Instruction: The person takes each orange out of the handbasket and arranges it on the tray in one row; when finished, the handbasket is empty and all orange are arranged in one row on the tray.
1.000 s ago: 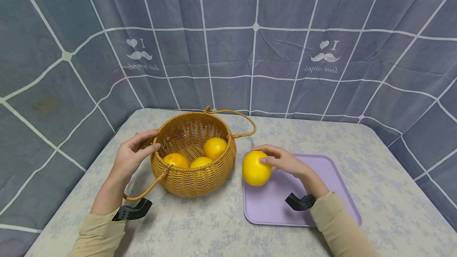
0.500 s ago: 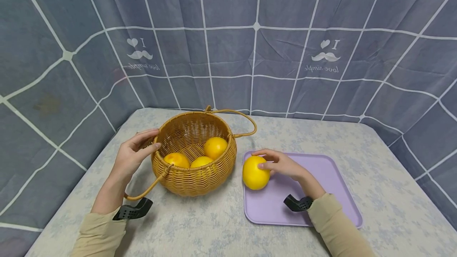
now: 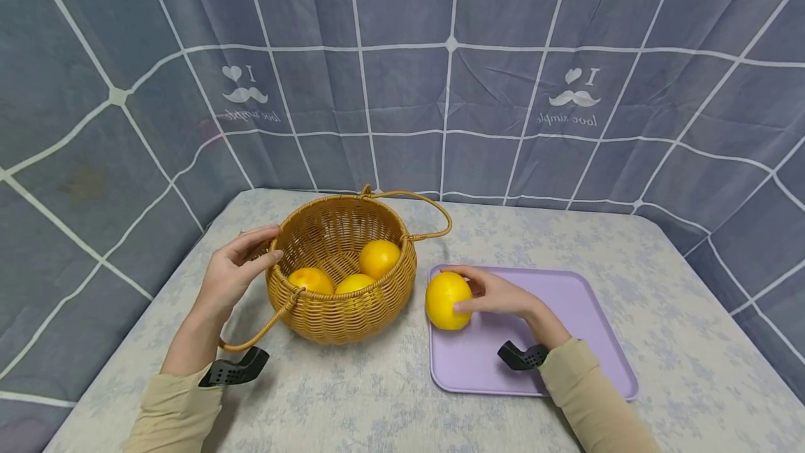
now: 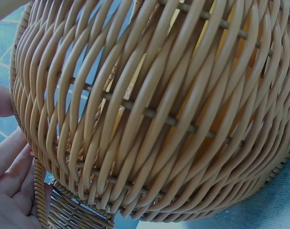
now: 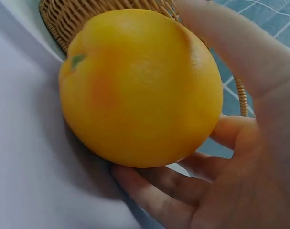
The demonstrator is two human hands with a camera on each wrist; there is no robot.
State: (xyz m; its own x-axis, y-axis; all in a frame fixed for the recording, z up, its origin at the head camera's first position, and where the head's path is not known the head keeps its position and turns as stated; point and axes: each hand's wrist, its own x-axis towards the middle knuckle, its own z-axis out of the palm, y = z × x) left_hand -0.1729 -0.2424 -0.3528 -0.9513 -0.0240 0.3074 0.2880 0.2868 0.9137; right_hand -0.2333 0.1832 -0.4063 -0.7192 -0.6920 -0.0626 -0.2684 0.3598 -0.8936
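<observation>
A round wicker basket (image 3: 339,317) with two loop handles stands left of centre and holds several yellow-orange fruits, among them an orange (image 3: 379,259) by its right wall. My left hand (image 3: 229,275) pinches the basket's left rim, thumb over the edge. In the left wrist view the woven wall (image 4: 149,114) fills most of the frame, with fingers at its left side. Over the left edge of a lilac tray (image 3: 490,362), my right hand (image 3: 497,292) holds another orange (image 3: 448,301). Its green stem end (image 5: 78,60) shows in the right wrist view, close over the tray.
A pale floral cloth (image 3: 352,397) covers the table. Behind it hangs a blue-grey checked curtain (image 3: 402,89), which also runs along both sides. One basket handle (image 3: 440,219) sticks out toward the back right, and the other (image 3: 260,334) hangs at the front left.
My right hand lowered the orange toward the tray's left edge, then shifted it slightly left, with the thumb now lower on it. The left hand and basket stayed put.
</observation>
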